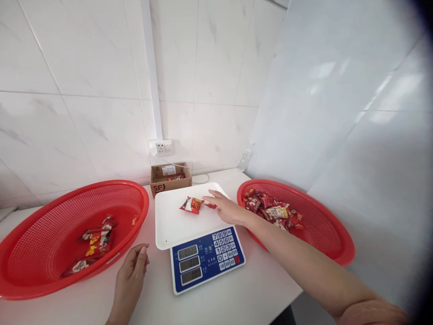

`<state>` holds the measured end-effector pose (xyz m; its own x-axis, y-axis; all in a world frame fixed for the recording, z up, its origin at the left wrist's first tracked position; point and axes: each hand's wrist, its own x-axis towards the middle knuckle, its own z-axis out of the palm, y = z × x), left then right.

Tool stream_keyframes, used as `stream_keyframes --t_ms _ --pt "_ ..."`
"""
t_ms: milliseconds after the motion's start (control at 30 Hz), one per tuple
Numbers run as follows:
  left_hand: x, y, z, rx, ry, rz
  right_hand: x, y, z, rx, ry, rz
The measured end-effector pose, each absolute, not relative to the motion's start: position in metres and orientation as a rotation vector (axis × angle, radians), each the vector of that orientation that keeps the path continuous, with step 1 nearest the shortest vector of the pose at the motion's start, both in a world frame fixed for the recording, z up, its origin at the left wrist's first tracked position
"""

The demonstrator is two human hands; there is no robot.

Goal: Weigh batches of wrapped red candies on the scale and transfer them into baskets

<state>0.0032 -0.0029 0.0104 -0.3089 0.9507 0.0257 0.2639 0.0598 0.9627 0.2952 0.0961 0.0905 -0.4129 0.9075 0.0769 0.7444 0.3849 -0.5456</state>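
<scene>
A red snack packet (191,205) lies on the scale tray (169,225), long axis roughly left-right; the right hand (225,208) reaches a second packet (210,205), index finger extended, grip unclear; the left hand's (133,266) fingers curl closed, visibly holding nothing, beside the scale (208,259).

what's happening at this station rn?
Someone has their right hand over the white pan of a digital scale, at one of two small red packets there. The left hand hovers near the left red basket, which holds a few packets. The right basket holds more.
</scene>
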Motion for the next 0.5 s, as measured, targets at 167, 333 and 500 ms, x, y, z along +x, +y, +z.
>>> stream_keyframes --t_ms 167,333,500 --pt "0.001 -0.003 0.007 1.246 1.664 1.287 0.275 0.086 0.098 -1.329 -2.468 0.579" --pt "0.003 -0.004 0.010 1.242 1.675 1.273 0.254 0.084 0.097 -1.356 -2.596 0.579" --pt "0.003 -0.003 0.010 1.236 1.686 1.256 0.247 0.081 0.099 -1.368 -2.646 0.588"
